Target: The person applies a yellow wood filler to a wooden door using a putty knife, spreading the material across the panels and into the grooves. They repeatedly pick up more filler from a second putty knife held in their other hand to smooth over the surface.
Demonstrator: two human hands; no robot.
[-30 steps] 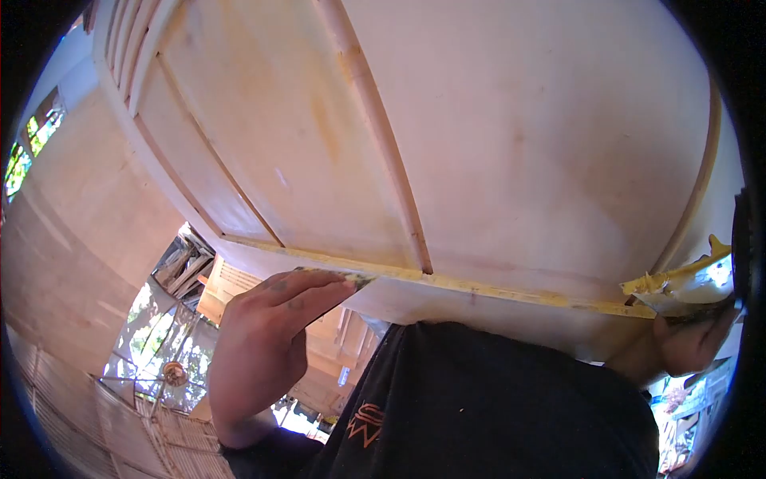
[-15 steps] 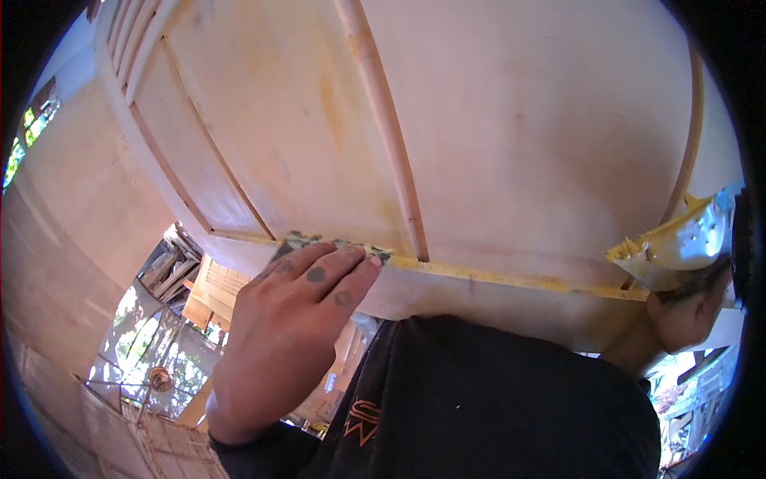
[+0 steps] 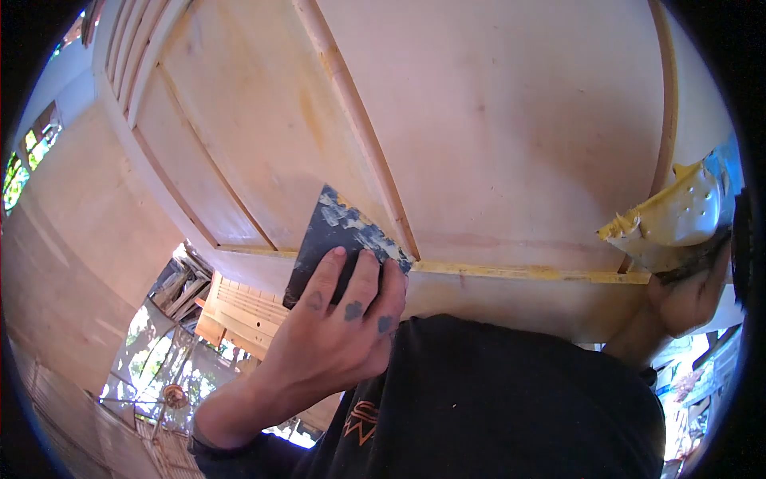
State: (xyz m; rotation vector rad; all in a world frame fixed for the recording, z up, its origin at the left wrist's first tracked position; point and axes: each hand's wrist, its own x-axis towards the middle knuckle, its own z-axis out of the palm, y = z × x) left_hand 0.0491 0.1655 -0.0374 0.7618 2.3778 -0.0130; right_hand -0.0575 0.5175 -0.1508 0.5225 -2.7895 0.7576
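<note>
My left hand (image 3: 343, 319) grips a flat dark putty scraper (image 3: 331, 227), its fingers lying over the face and the thumb hidden. Pale filler is smeared along the scraper's upper right edge. One corner of it meets a wooden panel (image 3: 519, 136) at the seam, where a strip of yellow putty (image 3: 519, 273) runs to the right. At the far right, my right hand (image 3: 690, 299) is closed round the underside of a curved, bowl-like holder (image 3: 678, 211) coated in glossy yellow putty. Shadow hides part of that hand's fingers.
Raised wooden strips (image 3: 359, 120) divide the panel. A plain wooden board (image 3: 88, 215) stands at the left. Behind it are a slatted wooden piece (image 3: 239, 311), stacked timber (image 3: 183, 283) and a round lamp-like object (image 3: 174, 395). My black shirt (image 3: 519, 391) fills the lower middle.
My left hand has turned and the scraper has swung up, so its broad face now shows. The right hand and its putty holder stay nearly in place, while the view has shifted slightly.
</note>
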